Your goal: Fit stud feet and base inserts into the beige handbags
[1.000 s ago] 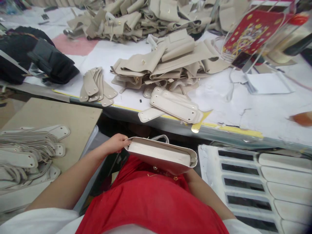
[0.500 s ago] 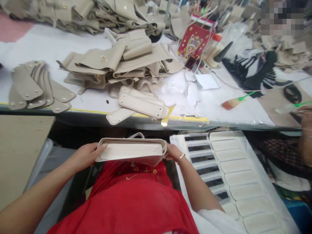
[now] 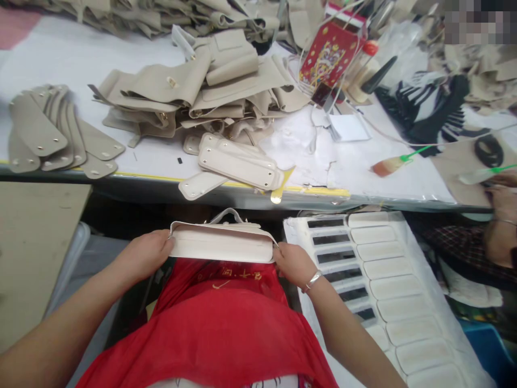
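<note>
A cream handbag [image 3: 222, 245] with a small top handle [image 3: 226, 214] is held over my lap, its long flat panel facing me. My left hand [image 3: 155, 247] is closed on the bag's left end. At the opposite end, my right hand [image 3: 297, 264] pinches the right corner; a silver bangle is on that wrist. Fingertips of both hands are partly hidden behind the bag. Just beyond it, several rounded cream straps with snaps [image 3: 238, 161] lie at the table edge.
Beige bag pieces [image 3: 161, 91] pile up on the white table [image 3: 48, 46], with snap-ended flaps [image 3: 38, 126] at left. A glue bottle with a green tip [image 3: 388, 166] lies at right. Beside my right arm stands a board of cream panels [image 3: 399, 291]. A co-worker's arm [image 3: 503, 226] shows far right.
The bag has tipped so its handle and back edge show more. My left hand has shifted its grip to the end, and my right hand has come round nearer to me.
</note>
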### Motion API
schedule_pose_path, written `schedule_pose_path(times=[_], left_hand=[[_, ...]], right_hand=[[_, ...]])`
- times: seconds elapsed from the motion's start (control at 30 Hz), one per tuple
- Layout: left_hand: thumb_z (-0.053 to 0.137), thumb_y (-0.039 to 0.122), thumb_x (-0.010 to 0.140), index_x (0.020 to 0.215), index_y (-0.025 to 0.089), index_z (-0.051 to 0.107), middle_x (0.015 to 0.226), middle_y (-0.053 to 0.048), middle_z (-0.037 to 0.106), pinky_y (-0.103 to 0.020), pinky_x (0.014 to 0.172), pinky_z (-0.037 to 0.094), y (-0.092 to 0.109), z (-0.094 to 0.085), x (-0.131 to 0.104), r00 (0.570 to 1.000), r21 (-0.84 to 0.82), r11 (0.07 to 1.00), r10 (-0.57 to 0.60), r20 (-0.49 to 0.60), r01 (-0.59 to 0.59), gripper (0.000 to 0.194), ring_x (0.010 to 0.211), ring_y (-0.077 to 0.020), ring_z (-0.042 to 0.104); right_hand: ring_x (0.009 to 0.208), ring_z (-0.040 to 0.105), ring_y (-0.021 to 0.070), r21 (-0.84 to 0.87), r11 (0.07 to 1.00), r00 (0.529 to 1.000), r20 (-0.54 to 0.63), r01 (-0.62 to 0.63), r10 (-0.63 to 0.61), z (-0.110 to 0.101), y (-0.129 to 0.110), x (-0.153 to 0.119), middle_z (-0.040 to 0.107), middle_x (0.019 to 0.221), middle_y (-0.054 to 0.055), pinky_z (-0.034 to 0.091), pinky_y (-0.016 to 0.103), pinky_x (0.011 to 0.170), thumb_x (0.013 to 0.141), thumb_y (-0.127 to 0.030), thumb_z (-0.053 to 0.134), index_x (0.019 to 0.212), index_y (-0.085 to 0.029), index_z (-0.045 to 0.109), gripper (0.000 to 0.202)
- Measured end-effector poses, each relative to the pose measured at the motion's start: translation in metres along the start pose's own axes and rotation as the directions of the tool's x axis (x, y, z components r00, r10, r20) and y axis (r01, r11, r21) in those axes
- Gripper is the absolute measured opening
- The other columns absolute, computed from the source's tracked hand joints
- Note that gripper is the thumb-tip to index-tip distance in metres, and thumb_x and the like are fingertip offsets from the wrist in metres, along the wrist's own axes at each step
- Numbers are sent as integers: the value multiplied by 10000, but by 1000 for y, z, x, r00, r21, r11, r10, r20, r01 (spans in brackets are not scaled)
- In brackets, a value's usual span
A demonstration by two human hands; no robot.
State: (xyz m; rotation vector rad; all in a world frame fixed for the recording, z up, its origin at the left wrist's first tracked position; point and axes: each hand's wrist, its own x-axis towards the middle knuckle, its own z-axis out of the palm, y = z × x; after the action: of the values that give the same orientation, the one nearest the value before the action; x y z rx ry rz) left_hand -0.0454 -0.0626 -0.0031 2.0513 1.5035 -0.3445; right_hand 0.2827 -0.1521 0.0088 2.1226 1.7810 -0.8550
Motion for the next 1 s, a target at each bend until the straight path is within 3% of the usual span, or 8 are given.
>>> schedule_pose_path(times=[0.17, 0.33, 0.43, 0.6, 0.77, 0.87, 0.9, 1.0], left_hand=[[255, 421, 819, 892, 154, 599, 939, -112, 646, -318, 836, 434, -6, -4, 3, 997, -37, 997, 65, 36, -63, 441, 894, -243, 601], [289, 420, 799, 800, 165, 578, 793, -88, 637, -295, 717, 453, -9, 2, 2, 999, -120, 992, -45, -12, 43, 385, 778, -228, 606], [289, 475, 808, 786, 166, 556, 729, -59, 604, -291, 645, 450, -11, 8, 2, 997, -262, 963, -75, -24, 66, 409, 705, -211, 584], [378, 521, 775, 735, 164, 535, 684, -33, 556, -275, 567, 437, -7, 7, 2, 996, -484, 872, -91, -15, 72, 391, 642, -186, 552], [432, 600, 741, 822, 137, 550, 755, -62, 582, -264, 505, 466, -9, -4, 0, 987, -612, 775, -121, 105, 160, 485, 663, -186, 577], [350, 678, 758, 866, 129, 549, 824, -87, 598, -281, 533, 499, -9, -8, -7, 969, -733, 635, -121, 217, 244, 594, 749, -206, 596], [339, 670, 769, 855, 132, 545, 822, -87, 598, -281, 535, 500, -9, -8, -10, 969, -729, 640, -124, 215, 244, 582, 755, -207, 598], [375, 523, 816, 758, 152, 524, 722, -59, 583, -259, 519, 463, -5, -7, -11, 991, -511, 849, -119, 65, 135, 404, 663, -185, 591]], right_hand=[[615, 611, 144, 53, 997, 997, 41, 57, -60, -8, 1, -4, 655, 712, 85, 326, 230, 543, 918, -238, 274, 778, -137, 562, 335], [687, 634, 205, -105, 994, 998, -52, 24, -29, -4, -3, -7, 650, 699, 85, 320, 267, 567, 940, -276, 265, 839, -142, 561, 340], [708, 637, 210, -143, 989, 998, -37, 39, -44, -2, -3, -4, 656, 739, 95, 331, 270, 574, 945, -253, 252, 854, -134, 565, 347], [665, 627, 178, -133, 978, 986, 54, 163, -157, -2, 0, 2, 655, 801, 110, 336, 253, 551, 930, -204, 259, 809, -133, 568, 340], [624, 612, 176, 10, 994, 994, 6, 108, -108, -4, 5, 4, 631, 672, 72, 336, 244, 533, 926, -474, 285, 710, -167, 537, 452], [631, 612, 187, -61, 995, 996, -32, 83, -85, -5, 2, 0, 631, 663, 76, 333, 255, 543, 925, -450, 308, 729, -166, 546, 419], [630, 613, 190, -109, 991, 996, -34, 77, -81, -5, 0, -1, 633, 667, 81, 327, 260, 541, 930, -402, 313, 748, -161, 556, 388], [621, 612, 188, -241, 966, 993, -40, 94, -107, -7, -6, -4, 633, 701, 98, 307, 269, 522, 913, -270, 352, 805, -137, 583, 288]])
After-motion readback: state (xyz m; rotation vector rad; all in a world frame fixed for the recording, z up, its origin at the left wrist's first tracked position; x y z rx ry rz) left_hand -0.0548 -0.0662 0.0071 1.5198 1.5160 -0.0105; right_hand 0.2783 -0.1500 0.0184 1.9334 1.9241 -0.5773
